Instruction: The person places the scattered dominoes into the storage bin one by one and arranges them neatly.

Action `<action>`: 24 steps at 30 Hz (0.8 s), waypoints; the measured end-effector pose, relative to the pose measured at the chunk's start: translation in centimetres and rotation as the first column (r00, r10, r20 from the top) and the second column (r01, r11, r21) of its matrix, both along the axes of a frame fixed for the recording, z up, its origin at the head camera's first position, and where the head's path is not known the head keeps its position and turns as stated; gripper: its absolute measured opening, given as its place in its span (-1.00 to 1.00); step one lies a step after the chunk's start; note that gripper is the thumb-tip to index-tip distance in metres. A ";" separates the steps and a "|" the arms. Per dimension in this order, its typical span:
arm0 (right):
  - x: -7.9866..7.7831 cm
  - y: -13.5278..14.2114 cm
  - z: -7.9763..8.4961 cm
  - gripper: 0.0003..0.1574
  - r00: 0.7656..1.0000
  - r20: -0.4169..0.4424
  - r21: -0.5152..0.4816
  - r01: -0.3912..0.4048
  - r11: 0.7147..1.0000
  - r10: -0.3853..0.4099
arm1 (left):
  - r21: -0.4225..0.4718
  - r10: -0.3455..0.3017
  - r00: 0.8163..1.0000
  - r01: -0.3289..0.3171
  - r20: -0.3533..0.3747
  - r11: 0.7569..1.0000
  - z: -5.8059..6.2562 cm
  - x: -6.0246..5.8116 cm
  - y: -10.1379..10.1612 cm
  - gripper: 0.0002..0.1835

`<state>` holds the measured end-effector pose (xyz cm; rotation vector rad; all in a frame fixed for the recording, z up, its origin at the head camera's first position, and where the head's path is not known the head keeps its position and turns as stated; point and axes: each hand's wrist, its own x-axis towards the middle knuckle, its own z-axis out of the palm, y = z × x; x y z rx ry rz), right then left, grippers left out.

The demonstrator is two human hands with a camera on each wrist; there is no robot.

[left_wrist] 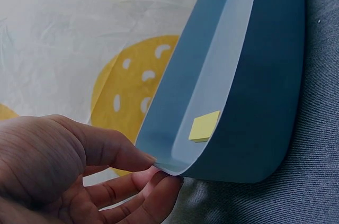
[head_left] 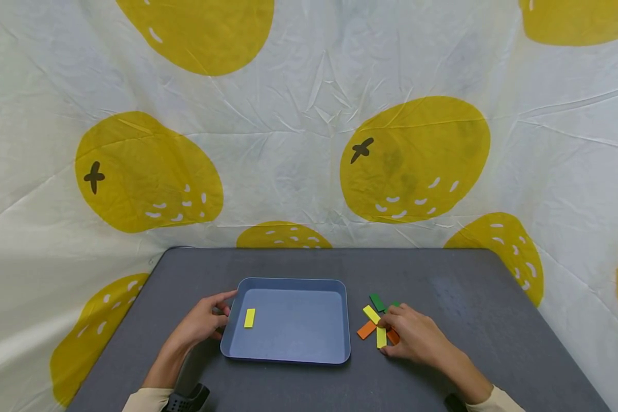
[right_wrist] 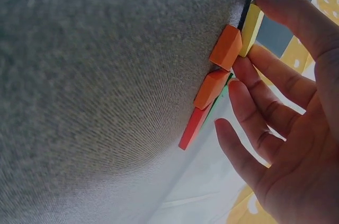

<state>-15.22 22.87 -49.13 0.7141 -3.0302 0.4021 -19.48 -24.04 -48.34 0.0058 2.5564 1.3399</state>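
A shallow blue-grey tray (head_left: 288,361) lies on the table, with one yellow block (head_left: 249,318) inside near its left wall. My left hand (head_left: 204,317) pinches the tray's left rim; the left wrist view has the thumb (left_wrist: 124,152) on top and fingers curled beneath. To the right of the tray, my right hand (head_left: 417,336) holds another yellow block (right_wrist: 251,29) by its ends, between thumb and forefinger. Around those fingertips lie a second yellow block (head_left: 371,313), an orange block (head_left: 367,329) and a green block (head_left: 377,302). The hand partly hides others, including a red block (right_wrist: 194,127).
The dark grey tabletop (head_left: 298,263) carries the tray and the loose pile of blocks. Behind it hangs a white cloth (head_left: 288,171) printed with large yellow fruit shapes. A dark band (head_left: 187,399) circles the left wrist.
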 end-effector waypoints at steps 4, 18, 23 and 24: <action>0.0 -0.1 0.2 -0.50 1.000 0.010 0.009 0.009 1.000 -0.009 | -0.003 0.001 1.000 -0.001 -0.001 1.000 -0.1 0.0 0.0 -0.31; -0.5 -0.4 0.6 -0.49 1.000 0.017 -0.013 0.026 1.000 -0.025 | -0.012 0.008 1.000 -0.008 -0.004 1.000 -0.2 0.0 0.0 -0.32; -0.6 -0.5 0.9 -0.52 1.000 -0.010 -0.058 -0.009 0.998 0.009 | -0.014 0.010 1.000 -0.010 -0.010 1.000 -0.3 0.0 0.0 -0.32; -0.6 -0.5 1.0 -0.52 1.000 -0.017 -0.066 -0.017 0.998 0.016 | -0.014 0.010 1.000 -0.010 -0.010 1.000 -0.3 0.0 0.0 -0.32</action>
